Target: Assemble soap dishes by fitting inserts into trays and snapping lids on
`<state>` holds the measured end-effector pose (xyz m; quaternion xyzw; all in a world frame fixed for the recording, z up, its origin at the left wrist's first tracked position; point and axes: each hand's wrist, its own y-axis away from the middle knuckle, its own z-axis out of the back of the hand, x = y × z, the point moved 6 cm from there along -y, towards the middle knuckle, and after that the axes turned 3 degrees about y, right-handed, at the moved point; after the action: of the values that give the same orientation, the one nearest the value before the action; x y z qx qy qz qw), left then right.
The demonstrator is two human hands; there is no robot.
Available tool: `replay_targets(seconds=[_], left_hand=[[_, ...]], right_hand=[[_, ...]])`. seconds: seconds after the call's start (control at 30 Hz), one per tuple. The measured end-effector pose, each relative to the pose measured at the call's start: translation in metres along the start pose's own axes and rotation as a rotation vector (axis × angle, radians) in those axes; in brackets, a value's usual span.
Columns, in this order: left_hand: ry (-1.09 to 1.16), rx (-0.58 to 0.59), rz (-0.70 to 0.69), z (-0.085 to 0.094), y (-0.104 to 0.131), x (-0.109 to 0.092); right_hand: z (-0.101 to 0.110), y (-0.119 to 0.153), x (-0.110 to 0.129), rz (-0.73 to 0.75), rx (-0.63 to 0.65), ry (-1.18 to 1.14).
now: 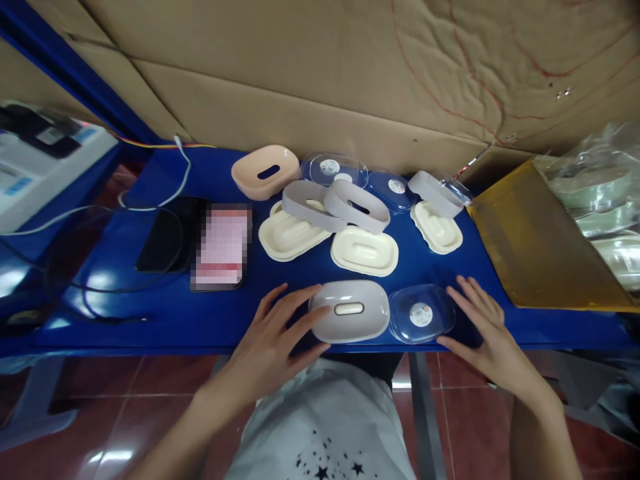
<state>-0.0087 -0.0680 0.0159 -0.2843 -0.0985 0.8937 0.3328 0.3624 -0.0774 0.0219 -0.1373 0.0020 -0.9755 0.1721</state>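
Well, in the head view, a grey oval dish (370, 328) sits at the near edge of a blue table (300, 275), its slot showing a pale ridge (349, 309) within. The left hand (277, 333) is at the dish's left side, fingers spread wide, with some fingertips over the rim; how firmly they touch, I cannot tell. Just right of the dish, close against it, lies a clear lid (403, 323) bearing a round sticker (421, 315). The right hand (487, 340) is wide too, thumb and fingers parted around the lid's far side from the dish, without a closed grip on it.

Directly behind the dish is a cream tray (365, 250), with more cream trays (295, 235) behind it to the left. Beyond these, two grey rings (364, 217) lean together, and a peach dish (245, 180) stands farther back, left of them. Well to the left of the grey oval dish lies a phone (223, 247), its screen blurred; well to its right is a cardboard box (510, 240) beside plastic-wrapped pieces (600, 193).
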Motion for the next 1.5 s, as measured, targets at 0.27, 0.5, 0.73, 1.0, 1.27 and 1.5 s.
replay_targets(seconds=[0.27,0.5,0.73,1.0,1.27,1.5], left_hand=[[0.018,-0.018,0.033,0.001,0.006,0.005],[0.172,0.018,0.062,-0.014,-0.007,0.002],[0.18,0.036,0.042,-0.018,-0.019,-0.003],[0.181,0.023,0.006,-0.017,-0.019,-0.003],[0.209,0.118,0.05,-0.023,-0.023,-0.004],[0.233,0.105,0.076,-0.027,-0.03,-0.006]], right_hand=[[0.0,-0.025,0.0,0.042,0.009,-0.194],[-0.001,-0.048,0.05,0.226,-0.048,-0.366],[-0.019,-0.07,0.092,0.408,-0.019,-0.287],[-0.028,-0.057,0.096,0.438,-0.043,-0.122],[-0.031,-0.05,0.08,0.368,-0.028,-0.171],[-0.036,-0.047,0.081,0.295,0.027,-0.143]])
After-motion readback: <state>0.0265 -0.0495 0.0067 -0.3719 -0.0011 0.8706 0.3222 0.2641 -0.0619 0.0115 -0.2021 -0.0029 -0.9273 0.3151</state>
